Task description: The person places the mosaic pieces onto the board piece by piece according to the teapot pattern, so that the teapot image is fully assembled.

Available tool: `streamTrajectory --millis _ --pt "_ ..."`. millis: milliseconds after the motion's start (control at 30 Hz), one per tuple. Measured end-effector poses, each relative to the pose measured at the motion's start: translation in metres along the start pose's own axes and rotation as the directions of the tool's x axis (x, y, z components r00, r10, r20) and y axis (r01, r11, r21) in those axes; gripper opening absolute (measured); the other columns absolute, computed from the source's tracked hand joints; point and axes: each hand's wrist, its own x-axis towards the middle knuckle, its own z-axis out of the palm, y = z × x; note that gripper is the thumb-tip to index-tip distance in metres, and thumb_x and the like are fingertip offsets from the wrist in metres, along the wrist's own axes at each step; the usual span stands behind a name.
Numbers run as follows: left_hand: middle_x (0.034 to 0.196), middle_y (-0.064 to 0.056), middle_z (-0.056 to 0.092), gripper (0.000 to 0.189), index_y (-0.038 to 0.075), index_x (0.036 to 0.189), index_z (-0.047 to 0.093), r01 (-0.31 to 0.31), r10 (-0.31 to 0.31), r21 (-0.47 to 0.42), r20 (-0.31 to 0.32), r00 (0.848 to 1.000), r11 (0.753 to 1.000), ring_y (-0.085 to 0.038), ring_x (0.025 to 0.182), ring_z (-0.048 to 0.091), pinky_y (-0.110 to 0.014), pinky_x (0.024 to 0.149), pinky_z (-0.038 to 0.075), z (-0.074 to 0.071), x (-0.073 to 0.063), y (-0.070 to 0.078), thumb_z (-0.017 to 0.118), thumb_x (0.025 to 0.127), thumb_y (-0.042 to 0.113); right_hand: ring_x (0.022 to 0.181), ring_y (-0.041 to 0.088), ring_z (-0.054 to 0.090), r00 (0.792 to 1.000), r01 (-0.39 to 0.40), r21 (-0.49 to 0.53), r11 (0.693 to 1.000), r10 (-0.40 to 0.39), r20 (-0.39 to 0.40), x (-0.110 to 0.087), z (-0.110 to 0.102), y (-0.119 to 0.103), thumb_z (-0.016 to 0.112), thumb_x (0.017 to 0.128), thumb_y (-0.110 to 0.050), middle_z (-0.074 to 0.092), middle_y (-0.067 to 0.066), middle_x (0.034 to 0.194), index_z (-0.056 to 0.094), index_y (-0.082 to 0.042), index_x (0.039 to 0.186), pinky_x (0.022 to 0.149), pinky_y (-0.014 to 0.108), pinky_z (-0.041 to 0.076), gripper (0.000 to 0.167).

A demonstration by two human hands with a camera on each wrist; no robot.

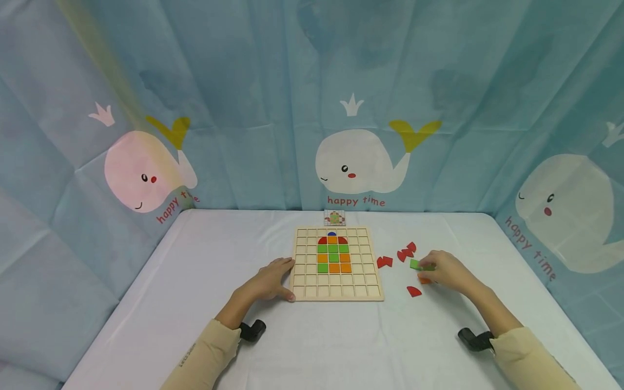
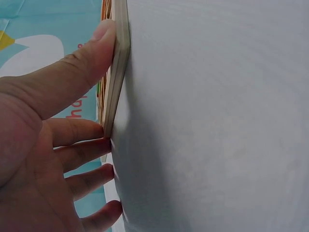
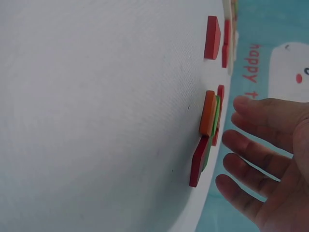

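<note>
A wooden grid board [image 1: 363, 281] lies on the table, with orange and green squares [image 1: 333, 257], two red quarter-rounds and a blue half-round [image 1: 332, 234] in its middle columns. My left hand [image 1: 270, 279] rests along the board's left side, thumb at the near corner and fingers farther up the edge. Over the loose pieces right of the board hovers my right hand [image 1: 450, 271], its fingers loosely bent with nothing between them in the right wrist view. Below it lie an orange square [image 3: 207, 113], a red piece [image 3: 198, 162] and green pieces [image 1: 415, 264], partly hidden by the fingers.
Several red pieces [image 1: 411, 247] are scattered between the board and my right hand, and one red quarter-round [image 1: 414, 291] lies nearer me. Behind the board is a small pattern card [image 1: 335, 218]. A blue whale-print curtain [image 1: 273, 162] borders the white table [image 1: 341, 346].
</note>
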Motion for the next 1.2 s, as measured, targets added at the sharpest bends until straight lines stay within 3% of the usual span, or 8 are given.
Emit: streamTrajectory --millis 233,467,667,867,1000,1100,1200 --pt "0.157 -0.014 0.034 0.098 0.003 0.149 0.038 0.006 -0.006 -0.001 0.005 1.000 1.000 -0.036 0.148 0.026 -0.058 0.117 0.025 0.000 0.000 0.000 0.087 0.069 0.031 0.095 0.029 0.062 0.999 0.034 -0.020 0.999 -0.034 0.012 0.006 0.005 -0.012 0.076 0.083 -0.015 0.069 0.012 0.099 0.074 -0.001 0.103 0.085 0.045 0.057 0.025" --pt "0.157 -0.015 0.034 0.098 0.003 0.149 0.038 0.011 -0.011 -0.002 0.006 1.000 1.000 -0.036 0.148 0.026 -0.058 0.117 0.024 0.000 0.000 0.000 0.087 0.069 0.030 0.092 0.022 0.061 0.990 0.142 -0.042 0.989 -0.141 0.024 0.028 0.016 -0.050 0.072 0.086 -0.013 0.070 0.006 0.098 0.075 -0.004 0.103 0.082 0.040 0.055 0.020" --pt "0.158 -0.014 0.034 0.098 0.004 0.149 0.037 0.021 -0.021 -0.003 0.012 1.000 1.000 -0.036 0.148 0.025 -0.058 0.117 0.024 0.001 0.001 0.001 0.087 0.069 0.030 0.081 0.015 0.055 0.959 0.281 -0.052 0.958 -0.279 0.052 0.053 0.037 -0.086 0.074 0.084 -0.014 0.068 0.002 0.090 0.076 -0.005 0.099 0.073 0.030 0.051 0.018" --pt "0.158 -0.014 0.034 0.098 0.004 0.149 0.037 0.014 -0.014 -0.002 0.013 1.000 1.000 -0.036 0.148 0.025 -0.058 0.117 0.024 0.000 0.000 0.003 0.087 0.069 0.031 0.090 0.017 0.061 0.927 0.370 -0.101 0.923 -0.361 0.100 0.066 0.054 -0.109 0.072 0.086 -0.015 0.071 0.004 0.095 0.077 -0.006 0.097 0.083 0.034 0.054 0.015" --pt "0.158 -0.013 0.034 0.098 0.004 0.149 0.037 0.019 -0.019 0.001 0.010 1.000 1.000 -0.036 0.148 0.024 -0.058 0.117 0.024 0.000 0.000 0.003 0.086 0.070 0.031 0.088 0.016 0.060 0.907 0.421 -0.143 0.896 -0.409 0.104 0.070 0.061 -0.118 0.072 0.087 -0.015 0.070 0.003 0.093 0.077 -0.007 0.095 0.082 0.034 0.053 0.013" --pt "0.158 -0.013 0.034 0.098 0.005 0.149 0.037 0.023 -0.023 0.007 0.005 1.000 1.000 -0.036 0.148 0.024 -0.058 0.117 0.024 -0.001 0.000 0.003 0.086 0.070 0.031 0.085 0.015 0.057 0.900 0.435 -0.176 0.883 -0.422 0.109 0.072 0.064 -0.124 0.072 0.087 -0.015 0.068 0.002 0.092 0.077 -0.007 0.096 0.080 0.032 0.052 0.013" --pt "0.158 -0.013 0.034 0.097 0.004 0.149 0.037 0.023 -0.023 0.007 0.008 1.000 1.000 -0.035 0.148 0.024 -0.058 0.117 0.024 -0.002 0.000 0.003 0.086 0.070 0.031 0.087 0.015 0.056 0.912 0.410 -0.192 0.892 -0.393 0.122 0.073 0.067 -0.130 0.073 0.087 -0.016 0.067 0.003 0.094 0.076 -0.007 0.099 0.082 0.033 0.052 0.016"
